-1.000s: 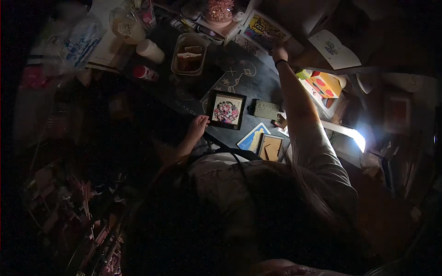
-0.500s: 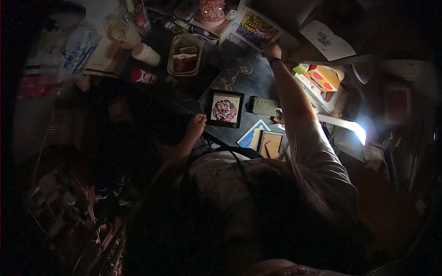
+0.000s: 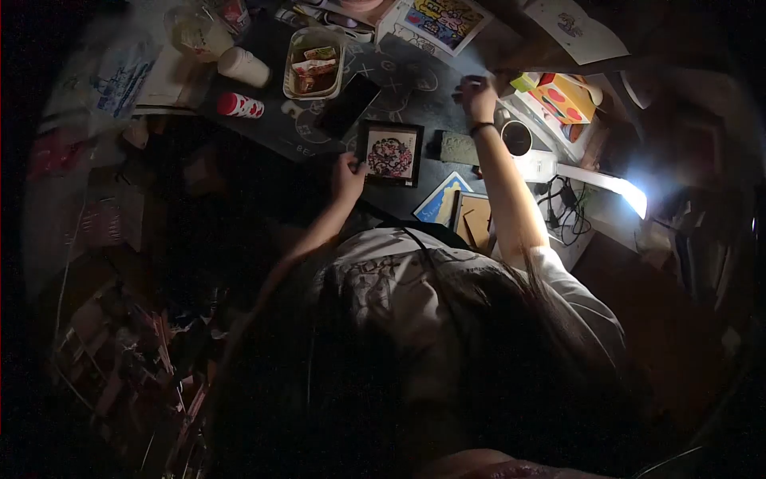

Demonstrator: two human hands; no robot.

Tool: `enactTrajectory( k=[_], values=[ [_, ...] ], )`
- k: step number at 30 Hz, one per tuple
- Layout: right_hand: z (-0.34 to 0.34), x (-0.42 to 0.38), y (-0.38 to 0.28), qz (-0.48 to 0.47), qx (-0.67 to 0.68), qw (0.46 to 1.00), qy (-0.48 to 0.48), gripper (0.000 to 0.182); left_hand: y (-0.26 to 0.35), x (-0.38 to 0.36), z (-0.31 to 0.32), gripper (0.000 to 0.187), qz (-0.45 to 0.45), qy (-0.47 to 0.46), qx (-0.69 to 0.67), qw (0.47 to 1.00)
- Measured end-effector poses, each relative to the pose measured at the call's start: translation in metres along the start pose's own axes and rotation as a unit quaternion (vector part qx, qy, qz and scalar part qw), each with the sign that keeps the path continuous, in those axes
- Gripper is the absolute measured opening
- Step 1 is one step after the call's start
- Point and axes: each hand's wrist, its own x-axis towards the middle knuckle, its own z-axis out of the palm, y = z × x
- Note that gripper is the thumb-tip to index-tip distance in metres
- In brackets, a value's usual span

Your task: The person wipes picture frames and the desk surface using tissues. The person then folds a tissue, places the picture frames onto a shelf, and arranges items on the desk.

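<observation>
My left hand (image 3: 349, 177) is at the left edge of a dark picture frame (image 3: 391, 154), its fingers curled and fingertips right by the frame's side; I cannot tell what they hold. Inside the frame is a round pink and black floral design on a pale ground. My right hand (image 3: 479, 99) is over the dark desk mat, palm down with fingers apart and nothing in them. Below its wrist lies a grey-green block (image 3: 458, 148), partly covered by the forearm. A blue and yellow card (image 3: 441, 198) and a tan frame back (image 3: 472, 217) lie near my body.
A dark phone (image 3: 349, 106) lies above the frame. Farther left are a plastic food container (image 3: 293, 76), a white cup (image 3: 244, 67) and a red-capped bottle (image 3: 239, 105). To the right stand a lit lamp (image 3: 602, 179) and a colourful box (image 3: 562, 100). A bright cartoon picture (image 3: 441, 24) is at the back.
My right hand has drawn back from the cartoon picture toward me, its fingers now apart over the mat. The view has shifted, revealing the lamp base. My left hand stays beside the frame.
</observation>
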Motion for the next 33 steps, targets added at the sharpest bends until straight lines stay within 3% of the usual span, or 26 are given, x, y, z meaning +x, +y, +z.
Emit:
enactTrajectory(
  k=[3,4,5,7,12,14,16,18,19,21,22,24,25,28,30,31,33],
  values=[
    [-0.003,-0.092,-0.001,-0.141,-0.269,0.948,-0.093,0.016,0.021,0.001,0.003,0.037,0.003,0.019,0.040,0.999],
    [0.003,-0.104,0.025,-0.171,-0.417,0.867,-0.212,0.023,0.028,0.001,0.002,0.037,0.002,0.017,0.042,0.999],
    [0.005,-0.130,0.021,-0.131,-0.390,0.881,-0.233,0.022,0.034,0.002,0.002,0.033,-0.011,0.040,0.036,0.998],
    [0.013,-0.170,0.013,-0.075,-0.263,0.952,-0.136,0.020,0.029,0.008,0.008,0.029,-0.024,0.060,0.030,0.997],
    [0.025,-0.187,0.050,-0.084,-0.201,0.973,-0.074,0.025,-0.003,0.030,0.023,0.026,-0.022,0.061,-0.035,0.997],
    [0.023,-0.174,0.062,0.014,-0.158,0.983,-0.091,0.027,0.006,0.024,0.019,0.027,-0.044,0.048,-0.041,0.997],
    [0.018,-0.168,0.061,0.055,-0.176,0.976,-0.117,0.031,0.024,0.015,0.011,0.029,-0.066,0.036,-0.048,0.996],
    [0.012,-0.165,0.059,0.133,-0.056,0.972,-0.187,0.027,0.040,0.005,0.003,0.028,-0.097,0.040,-0.022,0.994],
    [0.011,-0.159,0.074,0.133,-0.056,0.971,-0.188,0.027,0.041,0.004,0.001,0.028,-0.098,0.041,-0.023,0.994],
    [0.014,-0.154,0.083,0.151,0.079,0.963,-0.208,0.024,0.045,0.002,-0.009,0.028,-0.135,0.004,-0.103,0.985],
    [0.011,-0.154,0.076,0.150,0.079,0.963,-0.209,0.024,0.050,0.000,-0.014,0.028,-0.148,-0.008,-0.129,0.980],
    [0.001,-0.158,0.050,0.252,0.230,0.909,-0.238,0.026,0.061,-0.007,-0.028,0.027,-0.181,-0.068,-0.315,0.929],
    [-0.004,-0.160,0.035,0.251,0.230,0.909,-0.239,0.026,0.071,-0.013,-0.036,0.027,-0.181,-0.066,-0.315,0.929],
    [-0.015,-0.169,-0.006,0.211,0.221,0.900,-0.310,0.030,0.089,-0.020,-0.053,0.025,-0.200,-0.091,-0.377,0.900],
    [-0.020,-0.176,-0.028,0.000,0.057,0.945,-0.322,0.031,0.092,-0.014,-0.061,0.023,-0.234,-0.130,-0.438,0.858],
    [-0.021,-0.175,-0.035,0.000,0.057,0.945,-0.323,0.031,0.095,-0.013,-0.063,0.023,-0.234,-0.129,-0.439,0.858],
    [-0.023,-0.175,-0.043,-0.073,-0.172,0.923,-0.336,0.026,0.099,-0.010,-0.065,0.022,-0.272,-0.125,-0.460,0.836]
  ],
)
